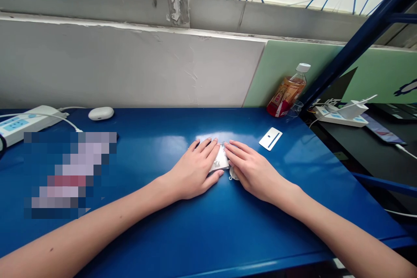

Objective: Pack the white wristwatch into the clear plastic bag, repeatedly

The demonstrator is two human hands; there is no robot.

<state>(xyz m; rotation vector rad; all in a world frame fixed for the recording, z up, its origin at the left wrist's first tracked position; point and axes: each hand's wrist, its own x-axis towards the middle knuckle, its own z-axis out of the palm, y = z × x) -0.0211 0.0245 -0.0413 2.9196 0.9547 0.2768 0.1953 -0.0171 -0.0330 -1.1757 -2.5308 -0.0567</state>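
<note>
My left hand [198, 167] lies flat on the desk with its fingers stretched out, partly over a small white, flat item [220, 160] with grey print. How thick that item is and what kind it is, I cannot tell. Angled in from the other side, my right hand [249, 163] has its fingers extended, the tips at the item's right edge. Beneath the right fingers, a small round whitish piece [233, 174] with a little loop sticks out; most of it is hidden. A white card [270, 139] with a dark stripe rests beyond my right hand.
The blue desk [202, 234] meets a wall behind. A drink bottle [288, 91] leans at the back right beside a blue metal post [355, 34]. At left are a white earbud case [101, 114], a power strip [29, 124] and a pixelated device [71, 173]. Another power strip [342, 115] sits right.
</note>
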